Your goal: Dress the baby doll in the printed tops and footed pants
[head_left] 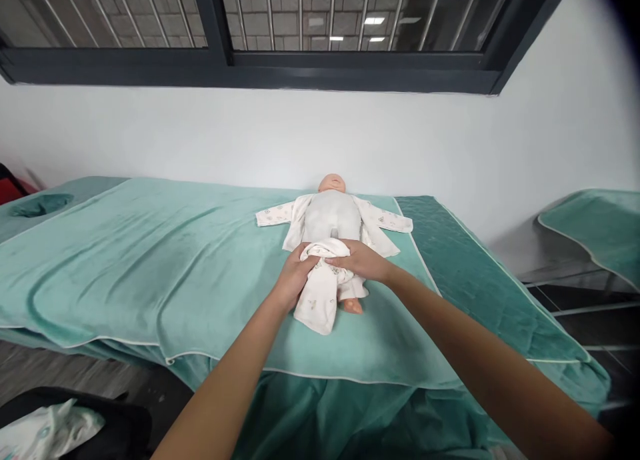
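Here, one baby doll (333, 210), supine on a teal towel (150, 267) spread over a padded table (480, 273), head toward the white wall (450, 140).
Item: printed top (385, 221), open and spread flat under the doll's torso, sleeves out to both sides.
Item: white trousers (320, 293), bunched at the doll's hips; one bare foot (353, 306) shows below the cloth.
Left hand (296, 273): closed on the bunched waistband at the doll's near side.
Right hand (361, 260): fingers curled over the same fold from the other side.
Risks, judged: the loose gather may snag on the foot or twist round a leg; an uneven pull by one hand could drag the doll across the towel or rumple the top beneath it.
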A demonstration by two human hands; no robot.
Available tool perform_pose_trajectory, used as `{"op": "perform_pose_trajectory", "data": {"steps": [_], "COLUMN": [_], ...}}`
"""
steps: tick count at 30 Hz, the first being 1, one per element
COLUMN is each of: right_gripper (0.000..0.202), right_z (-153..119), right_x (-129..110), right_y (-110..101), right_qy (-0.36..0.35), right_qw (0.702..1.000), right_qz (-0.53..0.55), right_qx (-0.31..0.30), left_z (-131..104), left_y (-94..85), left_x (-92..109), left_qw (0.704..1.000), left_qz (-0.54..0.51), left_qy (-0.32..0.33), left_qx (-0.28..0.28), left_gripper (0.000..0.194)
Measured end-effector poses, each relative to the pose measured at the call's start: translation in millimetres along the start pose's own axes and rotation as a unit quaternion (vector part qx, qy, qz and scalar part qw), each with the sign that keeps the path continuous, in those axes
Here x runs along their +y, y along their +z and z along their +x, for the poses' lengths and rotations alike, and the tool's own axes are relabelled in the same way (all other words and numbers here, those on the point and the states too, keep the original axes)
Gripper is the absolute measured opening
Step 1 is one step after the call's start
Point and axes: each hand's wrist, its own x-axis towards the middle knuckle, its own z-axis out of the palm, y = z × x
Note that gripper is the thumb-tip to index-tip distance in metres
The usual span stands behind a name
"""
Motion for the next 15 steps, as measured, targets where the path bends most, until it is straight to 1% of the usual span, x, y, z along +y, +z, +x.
{"op": "perform_pose_trajectory", "data": {"steps": [3,6,8,11,15], "right_gripper": [0.045,0.040,0.035,0.023,0.014], "right_z": [-0.4,0.7,1.6,2.6,3.0], "right_x": [2.0,3.8,4.3,4.0,2.5], "right_y": [-3.0,-4.6,-5.1,-6.0,-7.1], "right_qy": [-0.008,-0.017,-0.021,-0.025,-0.028], "right_qw": [1.000,0.999,0.995,0.984,0.975], "right_qz": [-0.010,-0.049,-0.097,-0.177,-0.221], "right_qx": [0.011,0.012,0.006,0.008,0.016], "left_z": [-8.0,-20.0,-30.1,-46.2,-64.0], "left_y": [5.7,14.6,22.8,36.2,46.6], "left_x": [4.0,5.0,4.2,4.0,9.0], "left_qw": [1.000,1.000,0.998,0.994,0.992], "left_qz": [-0.002,-0.012,-0.009,-0.015,-0.019], "left_qy": [-0.014,-0.016,-0.019,-0.040,-0.063], "left_qx": [0.007,0.021,0.052,0.101,0.105], "left_gripper": [0.040,0.037,0.036,0.040,0.039]}}
